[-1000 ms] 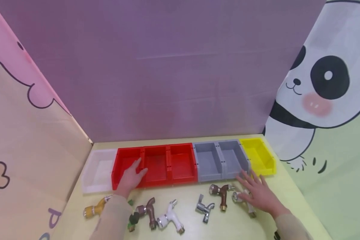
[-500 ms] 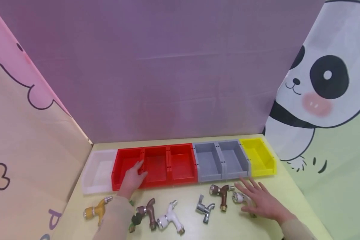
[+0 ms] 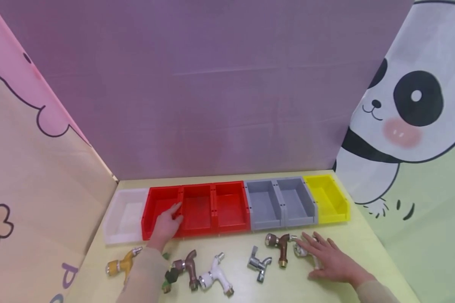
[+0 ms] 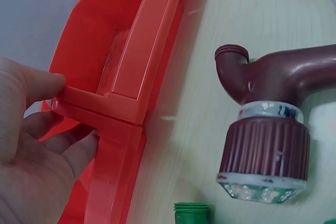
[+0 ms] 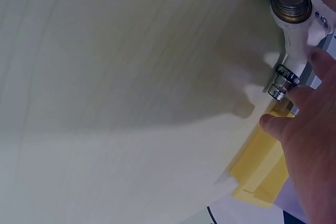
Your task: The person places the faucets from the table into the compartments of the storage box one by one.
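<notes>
My left hand [image 3: 166,227] rests at the wall between the left red bin [image 3: 156,202] and the middle red bin [image 3: 197,212]. In the left wrist view its relaxed digits lie along that rim, on both sides of the wall; how firmly they touch cannot be told. On the right, my right hand [image 3: 335,261] is spread over a white faucet [image 5: 299,40], partly hiding it in the head view. Its fingertips are close to the faucet's chrome spout end [image 5: 283,82], without curling round it. A brown faucet [image 3: 280,247] lies just left of this hand.
A white bin [image 3: 111,223], a third red bin [image 3: 230,210], two grey bins [image 3: 263,204] and a yellow bin [image 3: 327,198] complete the row. Yellow [image 3: 121,266], green [image 3: 167,288], maroon [image 3: 187,267], white [image 3: 217,275] and chrome [image 3: 258,264] faucets lie in front on the table [image 3: 288,290].
My right hand has drawn slightly back toward me and shifted a little right, staying over the white faucet. The left hand has barely moved, and the faucets lie where they were.
</notes>
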A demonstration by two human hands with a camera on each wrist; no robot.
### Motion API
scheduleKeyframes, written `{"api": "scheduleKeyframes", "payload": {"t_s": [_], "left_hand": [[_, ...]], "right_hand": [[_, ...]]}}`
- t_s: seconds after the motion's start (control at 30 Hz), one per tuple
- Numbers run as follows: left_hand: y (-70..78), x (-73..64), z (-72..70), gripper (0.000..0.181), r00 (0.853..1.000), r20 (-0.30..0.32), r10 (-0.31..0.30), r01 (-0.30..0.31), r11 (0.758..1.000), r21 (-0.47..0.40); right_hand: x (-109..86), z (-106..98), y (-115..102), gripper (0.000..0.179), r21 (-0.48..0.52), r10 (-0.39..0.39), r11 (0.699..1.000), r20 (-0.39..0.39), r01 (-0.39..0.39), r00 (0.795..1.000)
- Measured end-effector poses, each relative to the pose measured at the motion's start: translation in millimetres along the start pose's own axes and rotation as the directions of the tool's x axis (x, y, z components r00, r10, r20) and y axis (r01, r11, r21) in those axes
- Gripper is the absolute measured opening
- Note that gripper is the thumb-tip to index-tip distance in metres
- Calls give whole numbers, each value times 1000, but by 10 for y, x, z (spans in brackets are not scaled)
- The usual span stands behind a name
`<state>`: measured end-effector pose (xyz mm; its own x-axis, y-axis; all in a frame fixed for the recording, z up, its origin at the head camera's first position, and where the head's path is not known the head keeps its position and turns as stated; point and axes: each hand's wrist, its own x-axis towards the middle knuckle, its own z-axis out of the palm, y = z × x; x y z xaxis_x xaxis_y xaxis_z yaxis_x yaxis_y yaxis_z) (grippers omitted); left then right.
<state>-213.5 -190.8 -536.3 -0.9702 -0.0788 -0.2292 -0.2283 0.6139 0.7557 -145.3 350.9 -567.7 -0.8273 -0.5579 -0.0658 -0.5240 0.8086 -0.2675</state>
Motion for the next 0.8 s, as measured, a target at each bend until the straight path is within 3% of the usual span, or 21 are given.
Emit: {"api": "scheduleKeyframes", "payload": {"t_s": [0.47, 0.67, 0.8], "left_hand": [[-28, 24, -12, 64, 1000, 23, -20, 21, 999, -35], [-33, 36, -16, 64, 999, 23, -23, 24, 999, -47], [-43, 32, -11, 64, 999, 25, -21, 22, 999, -46]], "right_hand": [[13, -40, -20, 112, 55, 45, 997, 123, -52, 991], [21, -16, 4, 109, 45, -26, 999, 64, 23, 998], [32, 3, 35, 103, 67, -13, 998, 58, 9, 998]]}}
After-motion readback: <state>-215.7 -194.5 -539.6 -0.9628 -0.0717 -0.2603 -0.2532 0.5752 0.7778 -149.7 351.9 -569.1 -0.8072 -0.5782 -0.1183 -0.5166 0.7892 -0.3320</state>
